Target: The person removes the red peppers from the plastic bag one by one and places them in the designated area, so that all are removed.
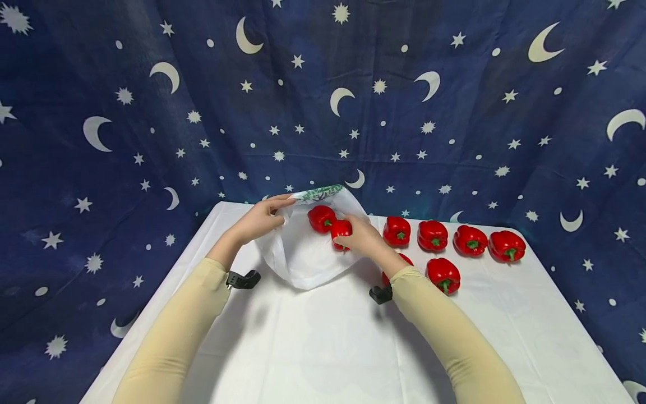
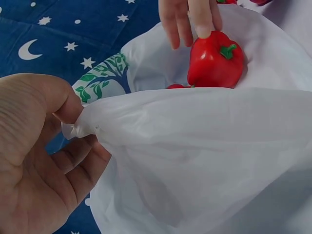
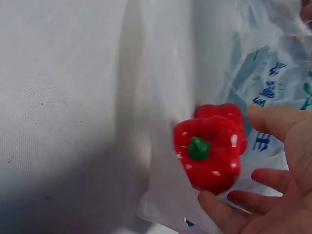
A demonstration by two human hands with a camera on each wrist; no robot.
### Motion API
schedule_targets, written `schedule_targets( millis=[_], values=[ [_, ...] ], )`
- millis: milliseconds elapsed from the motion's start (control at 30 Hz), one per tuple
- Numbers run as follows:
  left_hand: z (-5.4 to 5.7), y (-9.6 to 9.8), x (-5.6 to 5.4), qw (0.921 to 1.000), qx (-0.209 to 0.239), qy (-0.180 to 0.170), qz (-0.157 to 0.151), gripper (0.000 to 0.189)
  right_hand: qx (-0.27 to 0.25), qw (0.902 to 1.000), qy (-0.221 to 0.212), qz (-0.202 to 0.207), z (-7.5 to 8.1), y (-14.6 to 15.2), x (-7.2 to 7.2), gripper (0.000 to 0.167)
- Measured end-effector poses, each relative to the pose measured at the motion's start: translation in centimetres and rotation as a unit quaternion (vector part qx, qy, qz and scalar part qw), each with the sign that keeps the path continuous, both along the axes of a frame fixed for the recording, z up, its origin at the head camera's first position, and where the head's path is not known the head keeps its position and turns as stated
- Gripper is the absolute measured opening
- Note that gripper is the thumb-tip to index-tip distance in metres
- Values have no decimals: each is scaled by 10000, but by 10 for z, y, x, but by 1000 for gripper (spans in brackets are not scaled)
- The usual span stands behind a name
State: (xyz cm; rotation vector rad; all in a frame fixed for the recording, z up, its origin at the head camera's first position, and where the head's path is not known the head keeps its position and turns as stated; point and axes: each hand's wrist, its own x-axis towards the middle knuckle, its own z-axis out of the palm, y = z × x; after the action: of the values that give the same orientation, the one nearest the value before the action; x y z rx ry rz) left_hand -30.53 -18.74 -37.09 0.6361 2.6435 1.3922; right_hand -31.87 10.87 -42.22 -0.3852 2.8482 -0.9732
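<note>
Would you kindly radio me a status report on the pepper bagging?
Left hand pinching white bag at its rim. Right hand at red pepper inside, firm grip unclear. Second pepper inside; six more peppers on table. Nothing visibly blocking.

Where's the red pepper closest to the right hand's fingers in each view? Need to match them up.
Head: pepper just right of centre, slightly below the middle.
Left wrist: upper part, right of centre.
Right wrist: right of centre, below the middle, overlapping another pepper.
Shared landmark: white bag.
</note>
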Motion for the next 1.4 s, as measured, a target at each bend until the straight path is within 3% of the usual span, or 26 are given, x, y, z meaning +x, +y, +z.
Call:
schedule_targets(
  millis=[267, 467, 667, 900, 1167, 1300, 1400],
  values=[
    [-4, -5, 1, 10000, 28, -27, 70, 60, 332, 9978, 318, -482, -19, -13, -9, 69],
    [-3, -7, 3, 9999, 50, -25, 95, 61, 403, 9954, 513, -708, -24, -16, -10, 63],
    [-2, -6, 3, 9999, -18, 9, 124, 61, 317, 9984, 345, -322, -23, -12, -3, 69],
    [-4, -8, 3, 9999, -40, 8, 112, 60, -331, 9983, -333, 342, -23, -18, 17, 80],
    [-8, -11, 4, 9998, 33, -86, 157, 59, -561, 9956, -538, 528, -32, -29, 25, 86],
    [-8, -12, 6, 9998, 21, -78, 156, 59, -1319, 9831, -1194, 422, -33, -24, 23, 89],
    [-8, -13, 8, 9998, 16, -52, 170, 59, -2117, 9572, -1965, 196, -31, -20, 22, 85]
  ],
)
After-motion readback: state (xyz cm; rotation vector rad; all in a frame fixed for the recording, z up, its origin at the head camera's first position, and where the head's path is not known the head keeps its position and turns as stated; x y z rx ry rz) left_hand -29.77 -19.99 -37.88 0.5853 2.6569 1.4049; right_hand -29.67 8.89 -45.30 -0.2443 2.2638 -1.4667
